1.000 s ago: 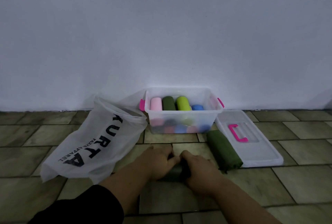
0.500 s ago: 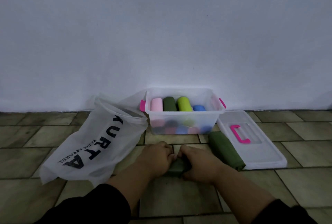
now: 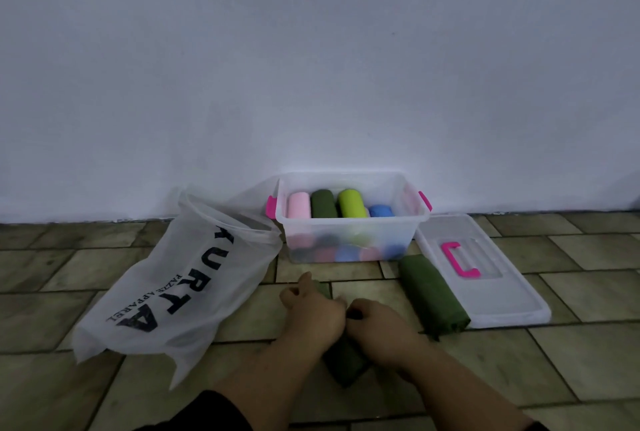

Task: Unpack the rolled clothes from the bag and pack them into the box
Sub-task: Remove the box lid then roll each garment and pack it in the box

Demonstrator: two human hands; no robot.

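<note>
Seeing left hand (image 3: pixel 311 313) and right hand (image 3: pixel 377 326) grip still clamped on the dark green roll (image 3: pixel 346 361), now swung lengthwise toward me.

The head view looks forward and down, close over the left hand (image 3: pixel 313 314) and right hand (image 3: pixel 381 330) gripping a green roll (image 3: pixel 346 361), facing the wall (image 3: pixel 311 67) beyond.

Dim, bluish cast, soft focus, wide-angle bend at edges, faint shadows.

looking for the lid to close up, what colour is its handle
Pink handle, clearest in the head view.
</note>
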